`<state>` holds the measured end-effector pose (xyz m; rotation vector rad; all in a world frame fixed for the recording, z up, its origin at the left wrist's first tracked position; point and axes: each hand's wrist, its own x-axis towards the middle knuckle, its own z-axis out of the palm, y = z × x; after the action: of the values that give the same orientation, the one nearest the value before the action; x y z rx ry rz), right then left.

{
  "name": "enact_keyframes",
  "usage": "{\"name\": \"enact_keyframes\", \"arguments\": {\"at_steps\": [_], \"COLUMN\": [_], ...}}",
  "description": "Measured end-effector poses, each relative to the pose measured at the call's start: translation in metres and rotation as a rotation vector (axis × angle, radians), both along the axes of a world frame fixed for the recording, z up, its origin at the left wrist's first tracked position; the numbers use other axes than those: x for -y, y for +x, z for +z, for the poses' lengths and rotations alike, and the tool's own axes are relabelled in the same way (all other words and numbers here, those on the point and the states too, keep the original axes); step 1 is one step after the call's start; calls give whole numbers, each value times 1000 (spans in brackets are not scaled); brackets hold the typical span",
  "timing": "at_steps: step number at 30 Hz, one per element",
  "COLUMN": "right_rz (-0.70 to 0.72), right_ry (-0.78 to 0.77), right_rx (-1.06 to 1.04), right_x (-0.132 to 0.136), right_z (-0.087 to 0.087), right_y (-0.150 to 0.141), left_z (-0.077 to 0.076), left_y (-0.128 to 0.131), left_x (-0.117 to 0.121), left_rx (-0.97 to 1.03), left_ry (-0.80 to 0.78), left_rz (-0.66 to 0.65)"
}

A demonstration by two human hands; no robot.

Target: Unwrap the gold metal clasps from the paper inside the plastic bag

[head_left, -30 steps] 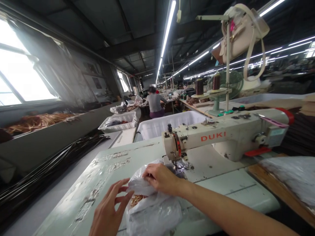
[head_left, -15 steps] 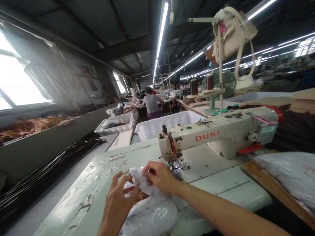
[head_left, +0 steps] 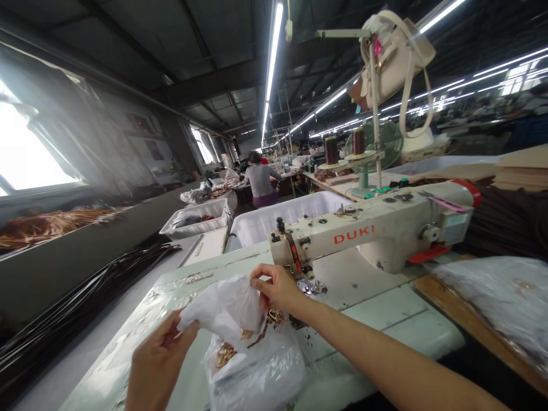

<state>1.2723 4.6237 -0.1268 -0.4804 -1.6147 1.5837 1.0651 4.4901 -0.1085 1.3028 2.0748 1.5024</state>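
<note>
A thin white wrapping sheet (head_left: 225, 302) is stretched between my two hands above the sewing table. My left hand (head_left: 159, 357) pinches its left edge between thumb and fingers. With fingertips closed, my right hand (head_left: 280, 292) grips the upper right corner, close to the sewing machine's needle area. Beneath the sheet lies a clear plastic bag (head_left: 261, 374), crumpled at the near side of the table. Gold-coloured metal pieces (head_left: 225, 355) show at the bag's mouth, partly covered by the sheet; their exact kind is hard to make out.
A sewing machine (head_left: 355, 231) stands just beyond my right hand. White plastic bins (head_left: 295, 210) sit behind the table. Dark strips (head_left: 85, 297) lie along the left. Another clear bag (head_left: 496, 297) rests at right on a wooden board. Farther back, a person (head_left: 260, 180) sits facing away.
My left hand has moved left and down, drawing the bunched white sheet out wide. More gold-coloured pieces now show beneath it. My right hand stays near the machine, still pinching.
</note>
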Motion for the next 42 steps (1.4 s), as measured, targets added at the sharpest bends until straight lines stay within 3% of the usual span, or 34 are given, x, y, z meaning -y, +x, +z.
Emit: {"name": "enact_keyframes", "arguments": {"at_steps": [2,12,14,16,20,23,28,32,35,38,42], "right_rz": [-7,4,-45,-180,-383,-449,-648,-520,-412,-322,-97], "right_ry": [-11,43,178,413,769,884,876,1126,978,753,531], "right_rx": [35,240,257,247,190,193,264,390,507,379,325], "right_x": [2,5,10,20,49,66,84,94,83,52,13], "right_z": [2,21,24,22,3,-12,-21,-27,-16,11,40], "right_y": [0,-4,1,9,22,19,16,18,16,15,13], "left_z": [2,1,-3,-6,-5,0,3,2,4,9,18], "left_y": [0,-2,-4,-4,7,18,24,26,26,20,15], "left_x": [1,8,7,5,4,4,2,0,-1,0,4], "left_rx": [-65,0,88,188,389,477,457,448,456,445,439], "left_ry": [10,-40,-8,40,105,120,124,93,137,200,220], "left_rz": [-18,-90,-127,-144,-142,-129,-54,-82,-112,-124,-146]}}
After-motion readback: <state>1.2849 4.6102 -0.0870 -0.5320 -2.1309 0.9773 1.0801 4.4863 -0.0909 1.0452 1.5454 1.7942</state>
